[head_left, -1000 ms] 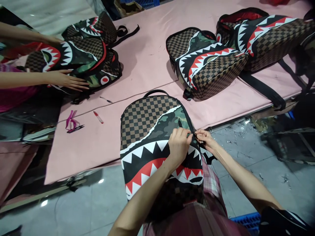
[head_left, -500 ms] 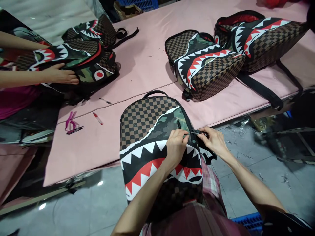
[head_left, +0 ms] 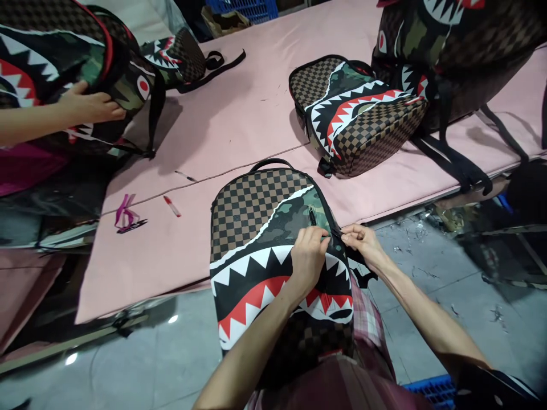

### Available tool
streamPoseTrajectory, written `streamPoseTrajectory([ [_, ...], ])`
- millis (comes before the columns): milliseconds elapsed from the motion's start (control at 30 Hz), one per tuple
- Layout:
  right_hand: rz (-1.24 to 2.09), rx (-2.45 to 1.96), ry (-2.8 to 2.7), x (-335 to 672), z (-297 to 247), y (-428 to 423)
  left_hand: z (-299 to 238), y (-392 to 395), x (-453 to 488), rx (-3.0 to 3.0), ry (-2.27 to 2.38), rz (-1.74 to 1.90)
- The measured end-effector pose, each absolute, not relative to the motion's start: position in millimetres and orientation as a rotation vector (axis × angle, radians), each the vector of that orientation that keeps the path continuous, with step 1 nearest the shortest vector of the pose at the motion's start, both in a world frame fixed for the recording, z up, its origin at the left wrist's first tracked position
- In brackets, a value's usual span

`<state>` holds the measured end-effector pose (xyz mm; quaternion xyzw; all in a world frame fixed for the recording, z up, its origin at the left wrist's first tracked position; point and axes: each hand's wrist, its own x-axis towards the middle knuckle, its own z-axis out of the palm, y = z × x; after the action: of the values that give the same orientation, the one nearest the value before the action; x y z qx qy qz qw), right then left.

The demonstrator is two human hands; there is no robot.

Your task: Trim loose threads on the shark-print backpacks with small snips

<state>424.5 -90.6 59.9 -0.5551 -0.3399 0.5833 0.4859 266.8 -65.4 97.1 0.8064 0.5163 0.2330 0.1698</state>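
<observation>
A backpack [head_left: 252, 210] with brown-black checks, camouflage and a shark-mouth print leans upright between my lap and the table edge. My left hand [head_left: 310, 253] lies on its front panel, fingers curled and pinching the camouflage fabric just below a short black zip [head_left: 311, 216]. At the backpack's right side edge, my right hand [head_left: 363, 244] is closed, thumb and fingertips together. Between them are small dark thread snips [head_left: 337, 232], mostly hidden, with the tip against the side seam. Both hands almost meet at this edge.
The pink-covered table [head_left: 239, 114] bears a shark-print backpack [head_left: 363, 119], a red pen [head_left: 171, 206], a purple ribbon [head_left: 125, 210] and a thin cord. At left, a co-worker's hand [head_left: 92, 108] holds another backpack [head_left: 137, 91]. Thread scraps litter the tiled floor [head_left: 444, 296].
My right fingers have closed up and shifted slightly left against the backpack's edge; less of the snips shows. The co-worker's backpack has been lifted leftward. Another backpack has appeared at upper right.
</observation>
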Motion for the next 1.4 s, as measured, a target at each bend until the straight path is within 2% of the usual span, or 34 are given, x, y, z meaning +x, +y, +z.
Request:
streamPoseTrajectory([
  [133,1.543,-1.179,-0.607,416,47,-92,98,-62,266,2.264,1.435,0.658],
  [233,1.489,-1.276,-0.729,425,50,-92,99,-59,269,2.268,1.44,0.623],
  [467,0.738,-1.812,-1.476,451,78,-103,102,-59,282,2.405,1.568,0.583],
  [633,0.428,-1.768,-1.622,446,80,-110,102,-58,289,2.531,1.638,0.54],
  [833,0.13,-1.72,-1.801,441,80,-110,97,-52,287,2.366,1.636,0.552],
  [1100,-0.05,-1.678,-1.952,437,84,-104,93,-52,287,2.238,1.602,0.603],
  [1400,-0.015,-1.69,-1.97,438,88,-103,91,-53,286,2.204,1.581,0.654],
])
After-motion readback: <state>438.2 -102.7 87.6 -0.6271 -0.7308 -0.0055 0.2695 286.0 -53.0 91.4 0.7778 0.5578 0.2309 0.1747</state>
